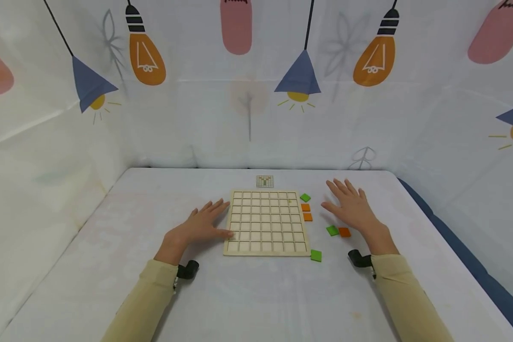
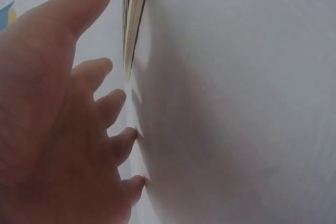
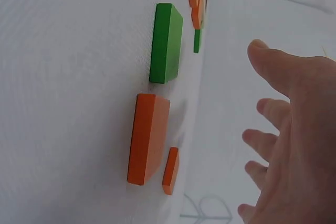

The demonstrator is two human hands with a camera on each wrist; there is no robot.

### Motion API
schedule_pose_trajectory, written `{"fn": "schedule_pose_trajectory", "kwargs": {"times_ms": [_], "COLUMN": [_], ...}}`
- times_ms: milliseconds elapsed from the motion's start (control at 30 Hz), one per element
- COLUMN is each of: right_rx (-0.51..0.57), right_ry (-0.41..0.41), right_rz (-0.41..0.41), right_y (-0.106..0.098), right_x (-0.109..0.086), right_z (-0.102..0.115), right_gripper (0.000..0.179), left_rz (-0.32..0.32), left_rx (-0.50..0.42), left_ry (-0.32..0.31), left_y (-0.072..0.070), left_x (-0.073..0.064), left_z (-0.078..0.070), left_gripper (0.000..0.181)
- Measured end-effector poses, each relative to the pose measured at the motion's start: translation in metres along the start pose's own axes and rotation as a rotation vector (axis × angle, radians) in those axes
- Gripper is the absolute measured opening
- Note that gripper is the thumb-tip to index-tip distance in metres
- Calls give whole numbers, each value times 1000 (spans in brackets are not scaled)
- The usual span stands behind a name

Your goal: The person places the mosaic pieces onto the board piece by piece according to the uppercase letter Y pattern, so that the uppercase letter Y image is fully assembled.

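A pale wooden board [image 1: 265, 223] with a square grid lies flat on the table. My left hand [image 1: 198, 225] is at its left side, fingers spread and thumb over the board's lower left edge. In the left wrist view, the board's side [image 2: 137, 9] shows beyond the thumb. To the right of the board, my right hand [image 1: 352, 206] is held over the table with straight, spread fingers and nothing in it. Just below that palm lie a green tile [image 1: 332, 230] and an orange tile [image 1: 344, 232]. A second orange tile [image 3: 170, 171] appears in the right wrist view.
Along the board's right edge are a green tile [image 1: 305, 197] and two orange tiles, one upper [image 1: 305, 207] and one lower [image 1: 308, 217]. Another green tile [image 1: 316, 255] touches the lower right corner. A small patterned card [image 1: 264, 181] lies behind the board. White printed cloth [image 1: 196, 128] hangs around the table.
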State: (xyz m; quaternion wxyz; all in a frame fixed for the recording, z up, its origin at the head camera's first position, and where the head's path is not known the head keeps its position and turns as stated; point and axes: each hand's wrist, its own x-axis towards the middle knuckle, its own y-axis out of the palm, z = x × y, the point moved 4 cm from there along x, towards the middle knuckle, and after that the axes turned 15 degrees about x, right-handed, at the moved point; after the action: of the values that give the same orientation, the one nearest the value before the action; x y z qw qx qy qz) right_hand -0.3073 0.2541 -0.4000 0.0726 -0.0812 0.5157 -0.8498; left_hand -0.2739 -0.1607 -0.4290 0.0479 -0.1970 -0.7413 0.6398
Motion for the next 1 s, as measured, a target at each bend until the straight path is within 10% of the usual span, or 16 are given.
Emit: {"fn": "schedule_pose_trajectory", "kwargs": {"times_ms": [1000], "right_rx": [63], "right_ry": [13], "right_rz": [78], "right_y": [26], "right_x": [20], "right_z": [18], "right_gripper": [65], "left_rz": [37], "left_rx": [31], "left_ry": [69], "left_y": [-1], "left_x": [-6], "left_z": [-15], "left_gripper": [119]}}
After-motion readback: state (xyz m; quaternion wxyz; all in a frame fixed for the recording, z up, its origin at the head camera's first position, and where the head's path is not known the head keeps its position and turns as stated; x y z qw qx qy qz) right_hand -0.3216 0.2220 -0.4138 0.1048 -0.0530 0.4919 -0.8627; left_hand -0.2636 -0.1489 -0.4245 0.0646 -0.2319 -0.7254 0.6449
